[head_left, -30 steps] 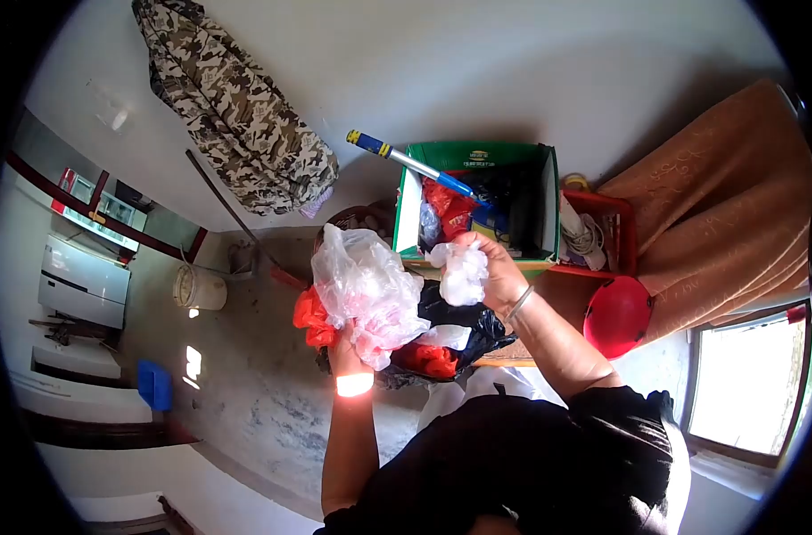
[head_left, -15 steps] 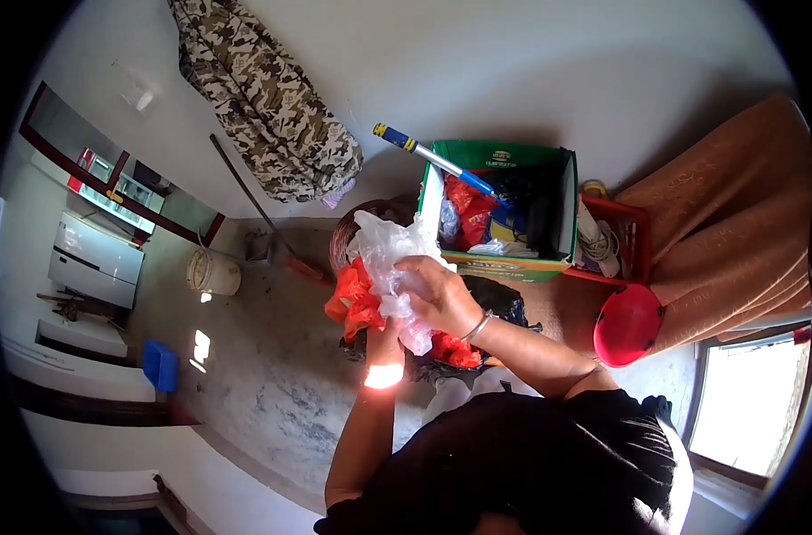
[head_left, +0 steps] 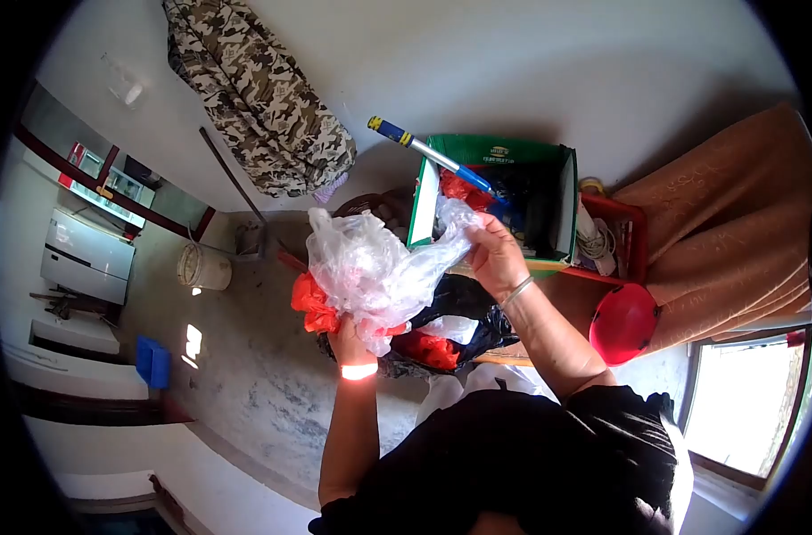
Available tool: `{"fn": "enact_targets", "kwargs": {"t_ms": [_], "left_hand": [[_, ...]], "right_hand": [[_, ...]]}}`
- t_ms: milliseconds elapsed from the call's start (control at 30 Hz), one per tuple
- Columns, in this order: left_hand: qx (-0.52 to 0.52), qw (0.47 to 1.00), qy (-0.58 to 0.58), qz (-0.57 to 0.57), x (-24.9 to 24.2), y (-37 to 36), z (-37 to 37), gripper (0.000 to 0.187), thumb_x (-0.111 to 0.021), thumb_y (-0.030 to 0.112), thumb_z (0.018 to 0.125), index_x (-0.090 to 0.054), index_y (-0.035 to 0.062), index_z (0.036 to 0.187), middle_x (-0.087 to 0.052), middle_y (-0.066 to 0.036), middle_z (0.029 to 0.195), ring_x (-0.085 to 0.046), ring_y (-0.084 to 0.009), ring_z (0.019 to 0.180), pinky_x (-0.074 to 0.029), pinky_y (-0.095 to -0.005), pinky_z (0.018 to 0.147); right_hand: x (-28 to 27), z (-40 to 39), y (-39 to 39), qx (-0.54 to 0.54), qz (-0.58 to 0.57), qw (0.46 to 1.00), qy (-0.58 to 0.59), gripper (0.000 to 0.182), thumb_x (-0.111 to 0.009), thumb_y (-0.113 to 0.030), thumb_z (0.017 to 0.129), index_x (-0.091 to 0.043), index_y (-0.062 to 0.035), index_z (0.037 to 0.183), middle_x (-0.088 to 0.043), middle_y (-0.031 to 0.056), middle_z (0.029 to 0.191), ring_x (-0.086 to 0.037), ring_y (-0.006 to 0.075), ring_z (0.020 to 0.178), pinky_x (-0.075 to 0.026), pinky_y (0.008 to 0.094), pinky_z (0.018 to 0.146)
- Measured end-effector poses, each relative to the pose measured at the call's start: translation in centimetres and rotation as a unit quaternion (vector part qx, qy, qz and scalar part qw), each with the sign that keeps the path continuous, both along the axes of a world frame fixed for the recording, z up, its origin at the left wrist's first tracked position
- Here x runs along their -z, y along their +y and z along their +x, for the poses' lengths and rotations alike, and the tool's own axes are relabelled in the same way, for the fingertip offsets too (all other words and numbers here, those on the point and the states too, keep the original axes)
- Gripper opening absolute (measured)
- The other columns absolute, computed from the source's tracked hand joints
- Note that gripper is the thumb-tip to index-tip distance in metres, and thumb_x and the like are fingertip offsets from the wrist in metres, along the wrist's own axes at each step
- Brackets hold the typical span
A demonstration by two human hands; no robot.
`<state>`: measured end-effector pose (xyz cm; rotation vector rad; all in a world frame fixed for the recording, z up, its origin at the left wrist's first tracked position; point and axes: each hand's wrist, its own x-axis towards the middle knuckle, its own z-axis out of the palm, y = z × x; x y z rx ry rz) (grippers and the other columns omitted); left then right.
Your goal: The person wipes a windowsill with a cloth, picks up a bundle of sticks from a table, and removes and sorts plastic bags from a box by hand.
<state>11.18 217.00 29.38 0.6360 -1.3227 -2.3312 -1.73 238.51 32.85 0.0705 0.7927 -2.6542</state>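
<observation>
A bunch of clear plastic bags is stretched between my hands, with a red plastic bag at its lower left. My left hand is closed round the bottom of the bunch, partly covered by it. Higher and to the right, my right hand, with a bracelet at the wrist, pinches a drawn-out end of the clear plastic. That end passes before the near left corner of a green box, which holds red and dark bags. Below the hands lies a black bag with red and white plastic on it.
A silver and blue pole leans over the box. Right of it are a red crate, a red basin and a brown cloth. Leftward stand a white bucket and a blue bin. A camouflage garment hangs above.
My right hand has moved right, away from my left hand, drawing out the clear plastic. My left hand and the bunch have shifted left. White plastic now shows on the black bag.
</observation>
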Motion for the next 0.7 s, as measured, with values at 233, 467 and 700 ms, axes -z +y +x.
{"fn": "enact_targets", "kwargs": {"t_ms": [233,467,700], "left_hand": [[0.025,0.999,0.025,-0.038,2.4,-1.4,0.0,0.044,-0.050,0.006,0.079,-0.038,0.0037,0.121,-0.045,-0.008,0.119,-0.048,-0.0214,0.103,-0.042,-0.0336,0.085],[0.015,1.000,-0.007,-0.014,1.5,-0.5,-0.3,0.042,-0.048,0.007,0.080,-0.038,0.0040,0.121,-0.044,-0.008,0.120,-0.047,-0.0215,0.106,-0.041,-0.0337,0.087],[0.057,0.997,-0.018,-0.045,3.2,-1.2,0.4,0.043,-0.047,0.007,0.080,-0.038,0.0045,0.122,-0.044,-0.007,0.119,-0.048,-0.0210,0.104,-0.041,-0.0333,0.086]], "right_hand": [[1.2,-1.5,2.8,0.103,0.068,0.992,0.029,0.008,-0.052,-0.004,0.082,-0.058,-0.0087,0.085,-0.060,0.0006,0.082,-0.052,0.0099,0.071,-0.042,0.0248,0.063],[0.6,-1.3,3.8,0.070,0.061,0.996,-0.010,0.007,-0.046,-0.010,0.087,-0.052,-0.0096,0.090,-0.058,0.0010,0.084,-0.056,0.0118,0.076,-0.047,0.0281,0.070],[0.0,-1.6,5.0,0.107,0.067,0.991,0.045,0.018,-0.049,-0.009,0.085,-0.046,-0.0095,0.103,-0.056,0.0029,0.092,-0.055,0.0110,0.080,-0.047,0.0292,0.071]]}}
